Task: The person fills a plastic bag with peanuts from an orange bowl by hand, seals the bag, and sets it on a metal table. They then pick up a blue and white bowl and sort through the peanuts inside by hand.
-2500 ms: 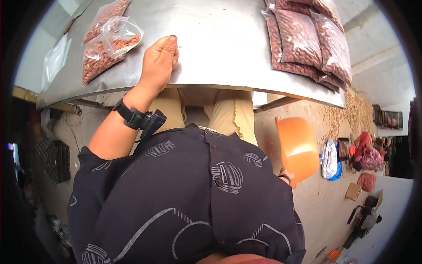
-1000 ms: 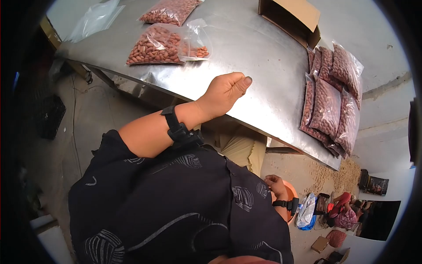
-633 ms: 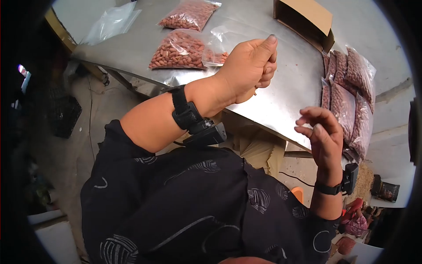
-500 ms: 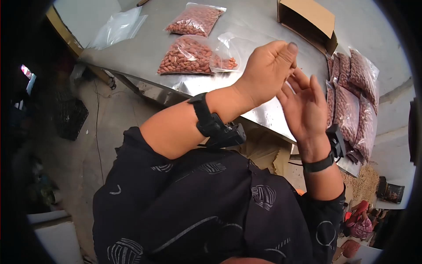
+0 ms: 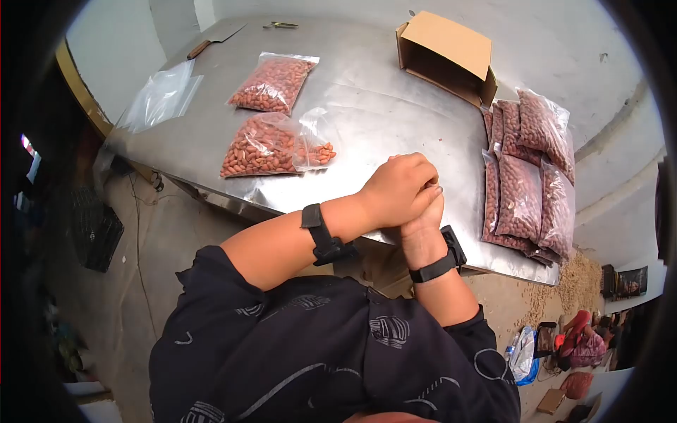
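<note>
My left hand point(image 5: 402, 189) and my right hand point(image 5: 423, 220) meet above the front edge of the metal table point(image 5: 381, 127). The left one lies closed over the right one's fingers, which are mostly hidden. Nothing shows between the palms. To the left of them, an unsealed plastic bag of reddish peanuts point(image 5: 257, 146) lies on its side, with a few nuts near its mouth point(image 5: 321, 155). Behind it rests another bag of peanuts point(image 5: 275, 83). A stack of filled peanut bags point(image 5: 520, 194) stands at the table's right end.
An open cardboard box point(image 5: 448, 46) lies on its side at the back right. Flat clear bags point(image 5: 161, 99), a wooden-handled knife point(image 5: 204, 48) and a small metal tool point(image 5: 281, 25) are at the back left. Nuts cover the floor point(image 5: 582, 282) at right, near a seated person point(image 5: 582, 342).
My hands have come down and closer to my body. The right hand, with fingers spread before, is now clasped under the left. The view has shifted, showing the knife and more table.
</note>
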A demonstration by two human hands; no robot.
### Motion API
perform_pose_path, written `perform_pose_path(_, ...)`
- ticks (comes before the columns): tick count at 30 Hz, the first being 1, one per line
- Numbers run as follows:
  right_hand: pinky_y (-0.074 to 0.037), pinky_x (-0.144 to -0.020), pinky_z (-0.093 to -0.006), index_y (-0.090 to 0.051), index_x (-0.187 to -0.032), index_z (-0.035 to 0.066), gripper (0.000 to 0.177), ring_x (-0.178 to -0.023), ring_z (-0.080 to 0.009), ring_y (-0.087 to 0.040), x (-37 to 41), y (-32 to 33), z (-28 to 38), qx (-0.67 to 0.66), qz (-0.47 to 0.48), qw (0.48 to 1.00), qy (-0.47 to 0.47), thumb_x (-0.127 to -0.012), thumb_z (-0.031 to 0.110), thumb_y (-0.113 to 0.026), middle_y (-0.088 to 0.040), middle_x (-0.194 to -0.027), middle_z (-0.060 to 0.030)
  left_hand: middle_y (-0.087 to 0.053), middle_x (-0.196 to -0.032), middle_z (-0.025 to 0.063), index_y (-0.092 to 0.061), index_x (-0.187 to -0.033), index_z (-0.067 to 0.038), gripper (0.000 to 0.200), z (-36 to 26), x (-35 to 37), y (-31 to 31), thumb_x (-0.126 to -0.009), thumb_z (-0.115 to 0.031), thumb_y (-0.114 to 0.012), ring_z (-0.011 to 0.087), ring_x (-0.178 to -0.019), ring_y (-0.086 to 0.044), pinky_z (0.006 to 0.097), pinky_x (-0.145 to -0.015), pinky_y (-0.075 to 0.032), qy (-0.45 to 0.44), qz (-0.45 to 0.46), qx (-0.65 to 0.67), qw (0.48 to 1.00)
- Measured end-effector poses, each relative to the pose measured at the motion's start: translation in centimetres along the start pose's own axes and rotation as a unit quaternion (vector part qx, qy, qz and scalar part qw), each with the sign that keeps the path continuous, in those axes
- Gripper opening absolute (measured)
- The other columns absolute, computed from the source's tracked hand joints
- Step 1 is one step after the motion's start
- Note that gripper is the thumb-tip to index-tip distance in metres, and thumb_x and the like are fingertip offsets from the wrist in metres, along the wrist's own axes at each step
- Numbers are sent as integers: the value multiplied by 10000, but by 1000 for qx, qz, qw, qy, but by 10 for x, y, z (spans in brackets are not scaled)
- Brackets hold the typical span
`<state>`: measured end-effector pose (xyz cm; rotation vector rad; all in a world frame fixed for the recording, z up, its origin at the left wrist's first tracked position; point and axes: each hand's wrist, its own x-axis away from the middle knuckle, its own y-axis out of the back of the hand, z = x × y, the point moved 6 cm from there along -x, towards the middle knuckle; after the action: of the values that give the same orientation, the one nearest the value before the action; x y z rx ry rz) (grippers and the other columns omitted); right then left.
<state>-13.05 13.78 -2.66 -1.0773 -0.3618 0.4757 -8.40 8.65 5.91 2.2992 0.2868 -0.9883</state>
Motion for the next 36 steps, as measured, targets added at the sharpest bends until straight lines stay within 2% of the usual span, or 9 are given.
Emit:
perform_pose_path(4, -524, -778, -342, -532, -1091, 20, 281, -892, -217, -586, -4, 8, 2, -52, 43, 998, 5, -974, 219, -373, -579, -992, -111, -598, -856, 96, -630, -847, -60, 127, -14, -3, 11, -767, -157, -647, 301, -773, -575, 367, -684, -467, -18, -26, 61, 998)
perform_pose_path(7, -500, -659, -301, -498, -1128, -1, 234, -749, -180, -542, -8, 10, 6, 8, -70, 997, -26, -956, 127, -404, -559, -936, -108, -569, -851, 79, -628, -900, -72, 194, -37, -6, 62, -728, -138, -691, 273, -803, -537, 353, -677, -452, -74, 3, -150, 986)
perform_pose_path(9, -362, -517, -239, -443, -1178, -18, 253, -598, -116, -408, 3, -1, 17, 91, -72, 992, -58, -933, 39, -414, -518, -864, -91, -568, -822, 79, -630, -900, -82, 257, -36, -8, 106, -689, -176, -745, 272, -771, -533, 366, -661, -442, -66, -25, -281, 957)
perform_pose_path(15, -301, -444, -200, -491, -1103, -12, 189, -535, -70, -376, -13, -49, 12, 303, 7, 943, -140, -920, 21, -459, -515, -793, -52, -588, -787, 98, -632, -944, -65, 340, 22, 3, 164, -731, -319, -705, 300, -766, -592, 392, -659, -477, 72, 52, -478, 874)
perform_pose_path(21, -345, -452, -200, -517, -1053, -36, 170, -565, -66, -437, -54, -105, -36, 432, 94, 881, -167, -899, 30, -484, -531, -809, -55, -579, -603, 108, -618, -990, -39, 274, 51, 11, 167, -769, -202, -608, 283, -553, -557, 388, -567, -453, 107, 61, -374, 919)
perform_pose_path(23, -367, -471, -193, -541, -1017, -34, 150, -599, -68, -472, -60, -122, -51, 457, 100, 869, -164, -890, 31, -494, -535, -821, -57, -603, -634, 145, -630, -975, -62, 258, 50, 9, 172, -749, -176, -578, 288, -602, -599, 390, -599, -480, 175, 46, -329, 927)
perform_pose_path(30, -460, -800, -330, -627, -1009, -13, 207, -935, -175, -537, -72, -148, -83, 466, 231, 828, -210, -874, 121, -544, -589, -988, -83, -527, -544, 71, -629, -1023, -69, 273, 60, 15, 190, -767, -143, -567, 174, -498, -498, 323, -529, -418, 232, -36, -227, 945)
perform_pose_path(33, -462, -802, -324, -627, -1031, -3, 226, -963, -171, -534, -62, -152, -67, 507, 275, 801, -161, -874, 148, -567, -584, -1018, -75, -441, -549, -65, -603, -1099, -61, 254, 65, 20, 188, -855, -110, -553, 32, -503, -369, 229, -469, -296, 247, -52, -133, 958)
perform_pose_path(36, -498, -696, -289, -647, -931, -13, 139, -754, -170, -596, -72, -140, -47, 532, 226, 801, -160, -864, 88, -579, -630, -837, -61, -525, -643, -53, -567, -1149, -20, 273, 72, 27, 180, -886, -92, -546, 13, -567, -405, 189, -519, -326, 239, -80, -19, 967)
